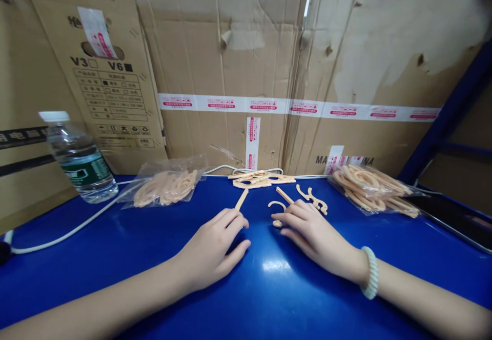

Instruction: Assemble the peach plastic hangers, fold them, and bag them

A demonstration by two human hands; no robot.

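Strip of straight peach plastic [242, 200], judged light and stiff, is best held mid-length; left hand [218, 243] and right hand [318, 232] grip cannot be determined.

The single head-worn camera looks forward and down from behind the left hand [217, 250] and right hand [313, 230], close above the blue surface [265, 299], facing upright cardboard [215, 63].

"V3" and "V6" on the left carton [96, 78], "MA" and "INA" on the right rear carton [369, 68]
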